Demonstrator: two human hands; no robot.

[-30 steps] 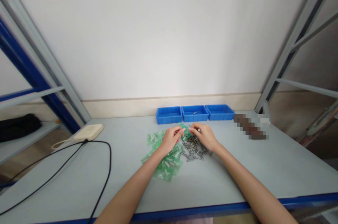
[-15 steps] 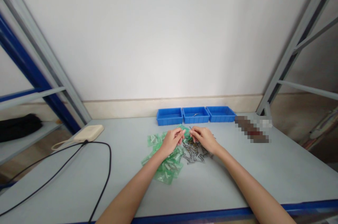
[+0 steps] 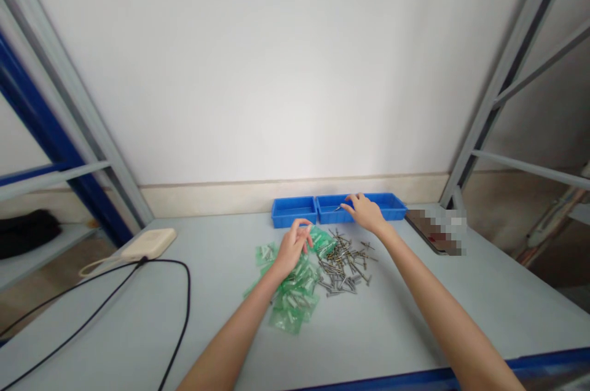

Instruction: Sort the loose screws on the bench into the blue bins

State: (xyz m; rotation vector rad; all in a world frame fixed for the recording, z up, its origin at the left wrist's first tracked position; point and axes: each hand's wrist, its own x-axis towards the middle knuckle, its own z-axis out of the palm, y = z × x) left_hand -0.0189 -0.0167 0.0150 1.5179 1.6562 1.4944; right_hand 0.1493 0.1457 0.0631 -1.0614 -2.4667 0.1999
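Observation:
My right hand [image 3: 364,211] is over the middle blue bin [image 3: 328,217], its thumb and index finger apart. Small metal pieces [image 3: 338,208] show in that bin by the fingertips. Loosely curled, my left hand [image 3: 292,248] hovers over green plastic packets [image 3: 295,302] with its fingers apart and nothing visible in them. To the right of the packets lies a loose pile of screws [image 3: 343,262], some silver, some yellowish. The left blue bin [image 3: 294,211] and the right blue bin [image 3: 391,206] stand beside the middle one.
A white box [image 3: 150,243] with black cables [image 3: 188,292] is on the left of the grey table [image 3: 369,342]. At the right lies a dark flat object [image 3: 421,226], partly pixelated. Metal frame posts rise on both sides, and a wall stands behind the bins.
My right hand has moved up and away from my left, from the screw pile to the middle bin, and its pinch has opened. My left hand's fingers have spread. The view has shifted slightly.

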